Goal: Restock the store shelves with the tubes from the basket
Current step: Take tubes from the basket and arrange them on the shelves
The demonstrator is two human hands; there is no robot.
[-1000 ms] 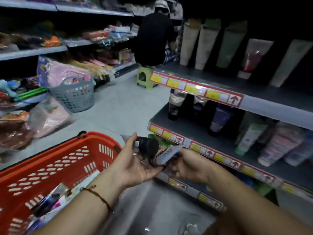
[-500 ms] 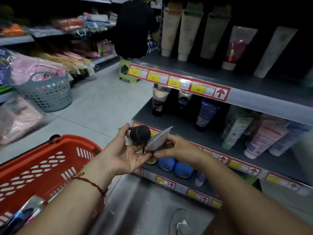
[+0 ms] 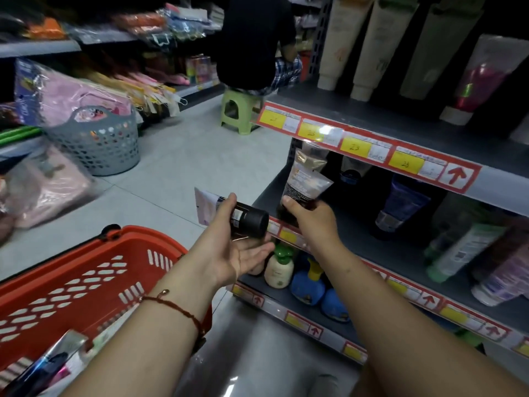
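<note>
Brown-and-grey squeeze tube (image 3: 306, 184), half a second ago pinched low between both hands, is now raised upright at the middle shelf's (image 3: 400, 253) left end; right hand (image 3: 310, 217) curls round its dark cap end. Left hand (image 3: 237, 253) holds the white tube with black cap (image 3: 243, 216) under its thumb, fingers extended. Orange plastic basket (image 3: 86, 270), more tubes inside, sits lower left. Grey tiled floor (image 3: 183, 173); grey laundry basket (image 3: 100, 141); a person on a green stool (image 3: 239, 110).

- basket (image 3: 86, 282) lower left of frame, a few tubes (image 3: 43, 365) lying in its near corner
- shelves (image 3: 400, 253) filling the right side, tubes standing on each level
- left hand (image 3: 237, 253) and right hand (image 3: 312, 216) mid-frame, at the middle shelf's front edge
- stool (image 3: 239, 111) top centre, laundry basket (image 3: 97, 141) on the floor, left
</note>
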